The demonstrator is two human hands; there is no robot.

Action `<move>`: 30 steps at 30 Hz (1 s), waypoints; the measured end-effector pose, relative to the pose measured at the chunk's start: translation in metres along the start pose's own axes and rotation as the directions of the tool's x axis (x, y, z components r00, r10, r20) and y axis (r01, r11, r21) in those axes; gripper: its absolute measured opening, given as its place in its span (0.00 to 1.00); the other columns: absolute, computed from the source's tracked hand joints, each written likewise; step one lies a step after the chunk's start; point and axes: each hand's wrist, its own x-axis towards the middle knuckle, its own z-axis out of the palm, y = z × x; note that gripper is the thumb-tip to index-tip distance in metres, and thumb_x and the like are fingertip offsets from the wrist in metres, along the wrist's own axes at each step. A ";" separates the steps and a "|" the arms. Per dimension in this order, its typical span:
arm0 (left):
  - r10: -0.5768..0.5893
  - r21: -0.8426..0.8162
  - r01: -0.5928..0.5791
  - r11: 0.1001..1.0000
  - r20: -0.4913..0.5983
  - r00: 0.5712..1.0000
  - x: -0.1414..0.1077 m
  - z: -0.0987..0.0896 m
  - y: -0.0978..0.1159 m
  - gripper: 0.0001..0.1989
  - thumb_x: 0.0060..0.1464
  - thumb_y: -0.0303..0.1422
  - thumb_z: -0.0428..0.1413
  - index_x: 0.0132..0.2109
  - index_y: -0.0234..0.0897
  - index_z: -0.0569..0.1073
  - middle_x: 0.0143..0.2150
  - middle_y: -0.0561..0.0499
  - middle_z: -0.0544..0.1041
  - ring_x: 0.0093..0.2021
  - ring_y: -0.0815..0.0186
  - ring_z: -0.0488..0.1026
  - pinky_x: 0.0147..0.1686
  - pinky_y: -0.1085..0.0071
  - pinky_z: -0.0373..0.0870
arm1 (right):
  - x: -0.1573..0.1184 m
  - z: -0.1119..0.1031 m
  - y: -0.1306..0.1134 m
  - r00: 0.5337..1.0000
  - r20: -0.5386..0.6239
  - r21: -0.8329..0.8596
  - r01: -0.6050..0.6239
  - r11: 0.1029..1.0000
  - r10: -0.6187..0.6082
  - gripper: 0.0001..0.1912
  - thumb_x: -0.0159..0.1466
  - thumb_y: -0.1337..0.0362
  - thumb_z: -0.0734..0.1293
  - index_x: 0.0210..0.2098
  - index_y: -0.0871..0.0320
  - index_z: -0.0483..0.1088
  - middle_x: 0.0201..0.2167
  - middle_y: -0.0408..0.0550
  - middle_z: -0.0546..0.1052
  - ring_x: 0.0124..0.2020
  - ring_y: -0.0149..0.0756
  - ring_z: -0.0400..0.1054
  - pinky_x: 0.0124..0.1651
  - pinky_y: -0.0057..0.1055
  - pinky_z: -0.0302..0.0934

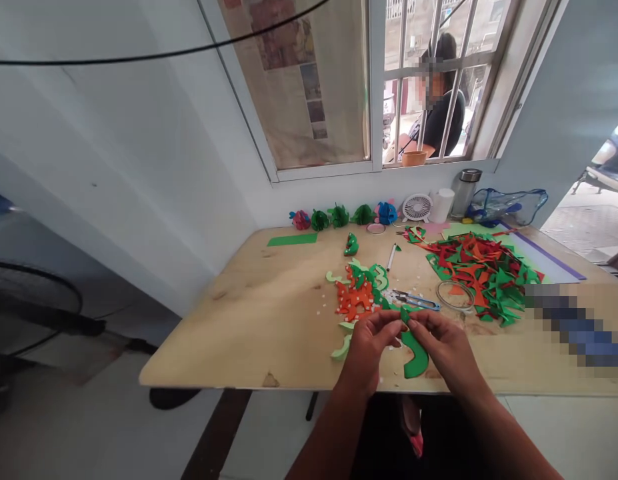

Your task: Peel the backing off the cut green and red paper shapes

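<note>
Curved green piece (pixel 416 357) hangs pinched between left hand (pixel 373 339) and right hand (pixel 439 339), fingers closed on its upper end, above desk's (pixel 229 333) near edge. Orange cutouts (pixel 355 299) sit just beyond left hand; blue-handled snips (pixel 416 300) beyond right.

Part of green piece (pixel 416 360) hidden by fingers (pixel 389 333). Bench (pixel 229 313) cut off at right edge.

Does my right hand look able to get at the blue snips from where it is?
Probably yes: the blue snips lie just beyond the right hand, and their handles look uncovered. It is pinching the green piece, though, so it would likely need to leave that to the left hand.
</note>
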 end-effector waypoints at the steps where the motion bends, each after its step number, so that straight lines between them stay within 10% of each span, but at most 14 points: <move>1: -0.001 -0.019 0.000 1.000 -0.010 1.000 0.000 0.001 0.000 0.13 0.38 0.35 0.65 0.33 0.32 0.78 0.29 0.48 0.77 0.28 0.69 0.70 0.29 0.74 0.63 | 0.000 0.000 0.000 1.000 0.007 -0.004 0.006 1.000 -0.006 0.17 0.57 0.51 0.66 0.30 0.59 0.74 0.26 0.47 0.76 0.28 0.36 0.68 0.32 0.30 0.63; 30: 0.007 -0.032 -0.012 0.999 -0.152 0.988 0.008 0.016 -0.006 0.08 0.34 0.28 0.60 0.26 0.34 0.69 0.22 0.56 0.70 0.25 0.72 0.66 0.30 0.74 0.63 | -0.004 0.004 -0.003 0.998 -0.012 -0.206 0.053 0.977 -0.057 0.13 0.59 0.56 0.64 0.30 0.59 0.74 0.25 0.46 0.76 0.27 0.35 0.67 0.31 0.28 0.62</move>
